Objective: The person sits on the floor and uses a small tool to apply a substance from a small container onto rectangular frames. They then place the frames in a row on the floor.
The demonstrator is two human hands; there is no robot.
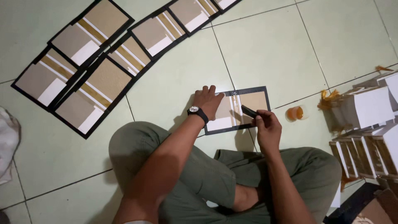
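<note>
Centre frame: black-bordered board (253, 101) on floor; left hand (208, 101) flat on it, fingers spread; right hand (266, 126) pinching dark tool (249, 111); orange-filled cup (296, 113) just right

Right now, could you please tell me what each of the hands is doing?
Left hand: open, pressed flat on the panel.
Right hand: closed on a dark tool over the panel.

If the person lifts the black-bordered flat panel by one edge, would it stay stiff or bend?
The panel lies quite flat under the left hand, so it looks like thin board: probably light and fairly stiff, perhaps flexing slightly. On the smooth floor tiles it may slide easily when pushed.
</note>
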